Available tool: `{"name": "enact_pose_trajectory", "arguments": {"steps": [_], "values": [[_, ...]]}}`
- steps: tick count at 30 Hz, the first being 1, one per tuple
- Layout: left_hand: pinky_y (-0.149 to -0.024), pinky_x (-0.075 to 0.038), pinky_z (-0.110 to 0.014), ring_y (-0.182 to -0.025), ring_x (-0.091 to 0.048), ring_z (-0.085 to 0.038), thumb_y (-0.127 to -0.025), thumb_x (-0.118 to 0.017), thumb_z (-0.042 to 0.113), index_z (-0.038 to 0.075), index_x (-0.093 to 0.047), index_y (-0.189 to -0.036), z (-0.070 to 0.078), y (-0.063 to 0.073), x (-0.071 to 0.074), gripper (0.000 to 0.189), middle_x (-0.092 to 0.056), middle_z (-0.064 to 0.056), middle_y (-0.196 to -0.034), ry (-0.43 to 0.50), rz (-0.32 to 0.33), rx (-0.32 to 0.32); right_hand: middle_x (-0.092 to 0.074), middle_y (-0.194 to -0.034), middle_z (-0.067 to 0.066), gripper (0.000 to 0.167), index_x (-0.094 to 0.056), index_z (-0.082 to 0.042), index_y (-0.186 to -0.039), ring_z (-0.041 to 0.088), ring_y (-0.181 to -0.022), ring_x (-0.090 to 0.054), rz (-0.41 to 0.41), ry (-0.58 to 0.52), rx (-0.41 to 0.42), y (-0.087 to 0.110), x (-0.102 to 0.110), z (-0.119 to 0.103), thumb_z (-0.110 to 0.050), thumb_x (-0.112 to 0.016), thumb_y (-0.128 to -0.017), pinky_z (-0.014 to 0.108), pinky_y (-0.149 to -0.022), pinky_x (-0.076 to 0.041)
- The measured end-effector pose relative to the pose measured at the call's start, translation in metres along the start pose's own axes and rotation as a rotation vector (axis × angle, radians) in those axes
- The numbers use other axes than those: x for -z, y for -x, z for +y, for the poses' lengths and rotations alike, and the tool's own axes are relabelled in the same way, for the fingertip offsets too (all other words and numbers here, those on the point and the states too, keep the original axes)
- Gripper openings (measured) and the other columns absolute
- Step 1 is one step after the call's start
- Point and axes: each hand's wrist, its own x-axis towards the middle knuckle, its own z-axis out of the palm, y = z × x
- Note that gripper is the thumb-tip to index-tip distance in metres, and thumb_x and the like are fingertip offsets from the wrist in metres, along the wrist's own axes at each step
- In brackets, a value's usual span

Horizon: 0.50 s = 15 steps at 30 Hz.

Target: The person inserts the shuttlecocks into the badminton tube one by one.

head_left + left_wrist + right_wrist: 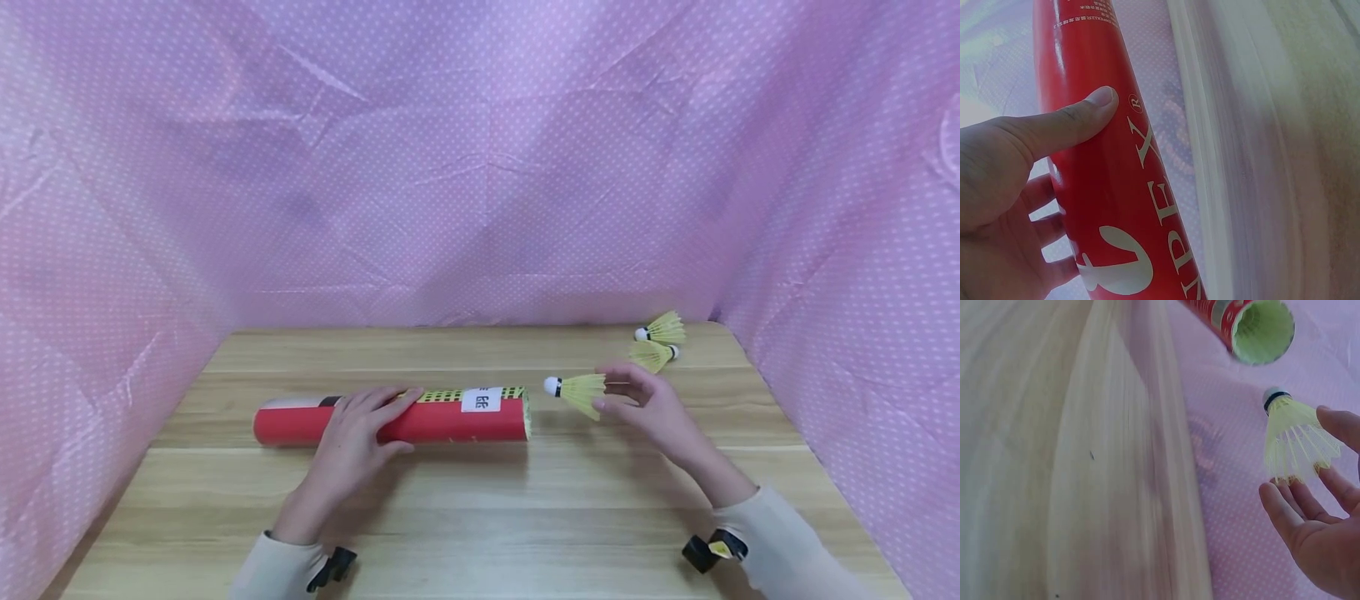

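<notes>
A red shuttlecock tube [450, 425] lies on its side across the table. My left hand [360, 437] grips it near the middle, fingers over the top and thumb along the near side; the left wrist view shows the thumb [1079, 122] pressed on the red wall. The tube's right end is uncapped, with pale yellow feathering inside its mouth [1264, 331]. My right hand [648, 408] pinches a yellow shuttlecock [581, 392] by its skirt edge. Its white cork [1274, 395] points toward the tube's mouth, a short gap apart from it.
Two more yellow shuttlecocks lie at the table's back right, one [663, 327] behind the other [652, 356]. The wooden table [480, 517] is enclosed at back and sides by pink dotted cloth [480, 167].
</notes>
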Motion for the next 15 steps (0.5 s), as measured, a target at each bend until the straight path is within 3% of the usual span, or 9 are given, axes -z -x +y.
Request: {"name": "enact_pose_trajectory", "arguments": {"steps": [7,15], "values": [[-0.105,-0.035,-0.059,-0.124,-0.051,-0.032,-0.066,-0.096,0.022,0.026,-0.058,-0.144,0.001,0.001,-0.001,0.087,-0.058,-0.008,-0.138,0.002,-0.002,0.005,-0.06,-0.126,0.022,0.049,-0.058,0.005,-0.131,0.018,-0.111,-0.064,-0.057,-0.032,0.031,0.017,-0.009,-0.011,-0.005,-0.078,-0.087,0.031,-0.087,-0.056],[-0.105,-0.035,-0.058,-0.123,-0.053,-0.032,-0.067,-0.096,0.021,0.024,-0.059,-0.143,0.001,0.0,-0.002,0.085,-0.059,-0.009,-0.137,0.008,0.008,-0.023,-0.061,-0.126,0.019,0.05,-0.059,0.002,-0.131,0.033,-0.117,-0.06,-0.117,-0.048,0.041,0.021,-0.024,-0.019,-0.006,-0.079,-0.086,0.032,-0.09,-0.055]]}}
